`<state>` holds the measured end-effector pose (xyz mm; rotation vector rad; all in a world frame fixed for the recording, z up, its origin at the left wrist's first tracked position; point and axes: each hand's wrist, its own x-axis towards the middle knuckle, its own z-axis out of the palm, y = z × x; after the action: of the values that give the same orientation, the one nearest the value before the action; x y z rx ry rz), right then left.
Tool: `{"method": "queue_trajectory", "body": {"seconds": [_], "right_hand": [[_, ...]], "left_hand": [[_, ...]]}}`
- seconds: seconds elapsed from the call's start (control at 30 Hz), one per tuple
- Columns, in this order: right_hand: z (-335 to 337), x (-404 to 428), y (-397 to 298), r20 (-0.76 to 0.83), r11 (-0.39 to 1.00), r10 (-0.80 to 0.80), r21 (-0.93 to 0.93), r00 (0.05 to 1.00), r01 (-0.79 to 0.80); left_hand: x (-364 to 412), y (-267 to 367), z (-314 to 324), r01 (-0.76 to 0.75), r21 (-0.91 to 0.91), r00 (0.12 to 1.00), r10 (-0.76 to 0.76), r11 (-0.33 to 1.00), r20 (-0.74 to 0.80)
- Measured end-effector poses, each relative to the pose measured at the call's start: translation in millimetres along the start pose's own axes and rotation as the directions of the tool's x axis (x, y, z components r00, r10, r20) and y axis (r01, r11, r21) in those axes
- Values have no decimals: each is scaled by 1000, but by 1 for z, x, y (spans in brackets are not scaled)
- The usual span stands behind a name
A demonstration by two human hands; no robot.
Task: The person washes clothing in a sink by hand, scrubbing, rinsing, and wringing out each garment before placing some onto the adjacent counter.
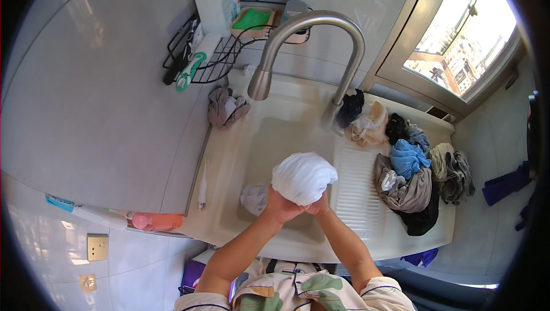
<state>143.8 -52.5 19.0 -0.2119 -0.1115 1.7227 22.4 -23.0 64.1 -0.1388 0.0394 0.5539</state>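
Note:
A bunched white cloth [304, 178] is held above the basin of a cream laundry sink [275, 139]. My left hand [281, 205] grips it from the lower left, and my right hand [320, 204] from the lower right. Most of my fingers are hidden beneath the fabric. Lower in the basin, just left of my left hand, lies another whitish piece of cloth [254, 199]. The brushed-metal gooseneck faucet [316, 19] arches over the far side of the sink, its spray head pointing down.
On the right ledge, beside the ridged washboard [356, 195], lie a blue cloth [408, 159], a grey-brown garment [406, 188] and several other crumpled garments. A brownish cloth [226, 109] sits at the far left corner. The wire rack [219, 55] holds bottles, a brush [191, 70] and soap. A window [459, 36] stands at right.

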Motion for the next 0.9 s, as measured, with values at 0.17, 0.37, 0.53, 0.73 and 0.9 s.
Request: {"method": "queue_trajectory", "body": {"seconds": [0.17, 0.37, 0.53, 0.73, 0.9], "right_hand": [[-16, 11, -43, 193, 991, -46, -116, 980, 70], [-8, 20, -61, 60, 440, -343, -871, 937, 217], [4, 26, -26, -157, 800, -544, -393, 825, 453], [14, 45, -14, -156, 997, 44, 62, 987, -35], [-19, 41, -22, -9, 878, 187, -446, 982, -171]], "left_hand": [[-14, 1, -2, 70, -40, 989, -75, 997, -130], [-27, 36, -26, 480, 159, 876, -480, 863, -39], [11, 10, 15, -264, 753, 630, 699, 603, -340], [19, 3, 48, -96, 694, 575, 530, -713, 624], [20, 1, 70, -281, 473, 774, 94, -835, 626]]}}
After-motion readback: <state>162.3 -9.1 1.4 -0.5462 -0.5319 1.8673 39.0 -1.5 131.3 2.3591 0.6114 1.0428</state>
